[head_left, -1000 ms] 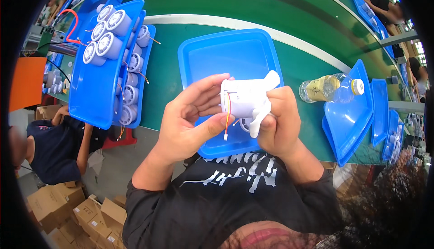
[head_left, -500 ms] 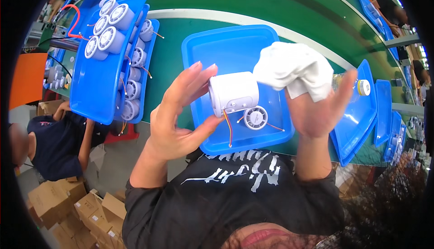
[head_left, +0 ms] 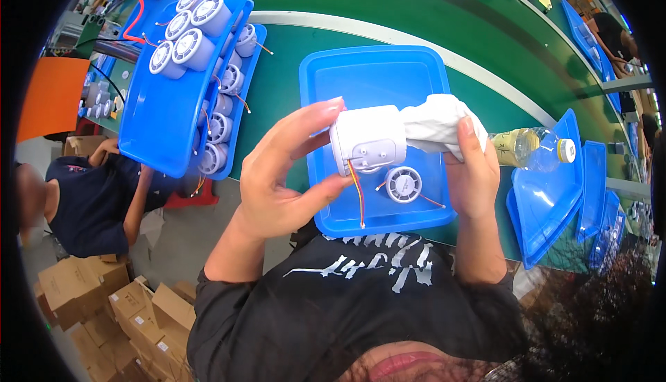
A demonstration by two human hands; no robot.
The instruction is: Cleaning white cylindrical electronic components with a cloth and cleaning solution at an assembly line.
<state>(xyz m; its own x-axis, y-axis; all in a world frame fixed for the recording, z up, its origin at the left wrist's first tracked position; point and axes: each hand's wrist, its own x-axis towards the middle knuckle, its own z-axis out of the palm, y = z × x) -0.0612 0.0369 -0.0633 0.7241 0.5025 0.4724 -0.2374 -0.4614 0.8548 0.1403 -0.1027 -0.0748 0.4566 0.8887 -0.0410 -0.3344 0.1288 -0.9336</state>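
My left hand [head_left: 288, 170] grips a white cylindrical motor housing [head_left: 371, 132] by its left end, fingers above and thumb below. Red, yellow and dark wires hang from a small plate on its side. A crumpled white cloth [head_left: 437, 124] is pinched in my right hand [head_left: 475, 167], its left edge touching the housing's right end. Below them, a second white unit [head_left: 404, 185] with a slotted round top and thin wires sits in a blue tray [head_left: 326, 225].
Stacked blue trays [head_left: 149, 136] at the left hold several white units [head_left: 193, 49]. On the right, a plastic bottle [head_left: 538, 149] lies over more blue trays [head_left: 544, 215]. A co-worker [head_left: 87, 205] sits at the left, near cardboard boxes [head_left: 83, 288] on the floor.
My right hand has brought the cloth down and left against the housing, its fingers closing round it. The housing has rolled slightly, turning its side plate more into view.
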